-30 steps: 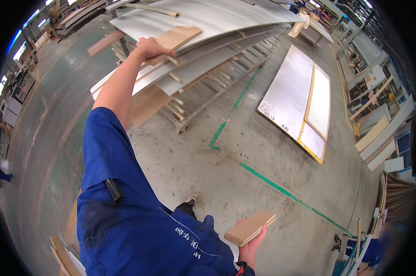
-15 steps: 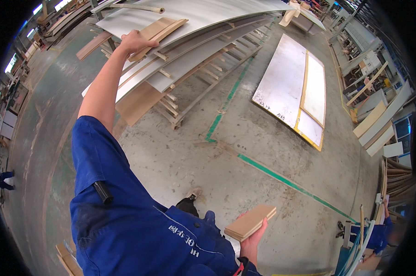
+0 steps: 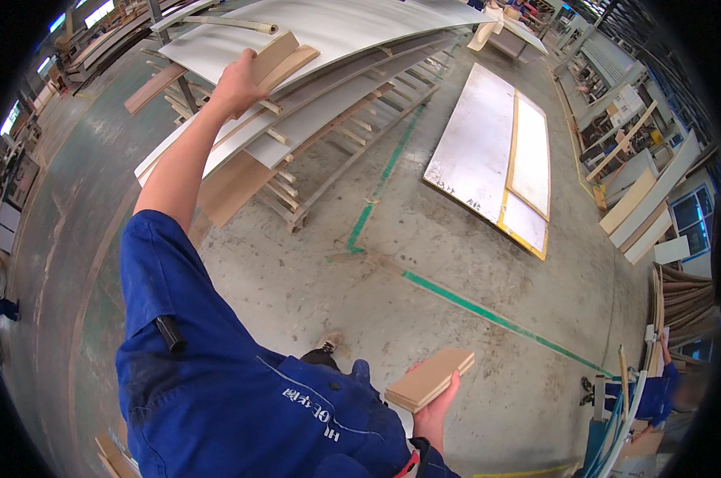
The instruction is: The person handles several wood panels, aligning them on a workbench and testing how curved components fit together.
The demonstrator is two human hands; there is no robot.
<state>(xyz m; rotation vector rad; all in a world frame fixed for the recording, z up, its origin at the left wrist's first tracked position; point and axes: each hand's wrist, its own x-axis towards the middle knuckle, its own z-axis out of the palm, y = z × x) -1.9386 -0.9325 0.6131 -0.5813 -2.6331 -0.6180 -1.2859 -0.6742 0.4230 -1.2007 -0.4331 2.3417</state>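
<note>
My left hand (image 3: 237,84) reaches out to the far left, its fingers closed around the near end of a light brown wooden board piece (image 3: 273,57). That piece is tilted up on its edge. Against it lies a second wooden piece (image 3: 298,64), on the white sheet (image 3: 360,25) that tops a stack of panels. Low in the view, my right hand (image 3: 438,408) is wrapped under a small stack of short brown boards (image 3: 430,378), held in front of my body with the thumb along their right side. Its other fingers are partly hidden beneath the boards.
Wooden sticks (image 3: 277,136) separate the panels of the stack, some ends poking out. A large white panel (image 3: 476,143) with a yellow-edged smaller one lies to the right. A green line (image 3: 488,312) crosses the floor. Another person (image 3: 655,398) works at the lower right.
The piece under my left hand has gone from lying nearly flat to standing tilted, apart from the one beside it. My right hand keeps its boards almost in place.
</note>
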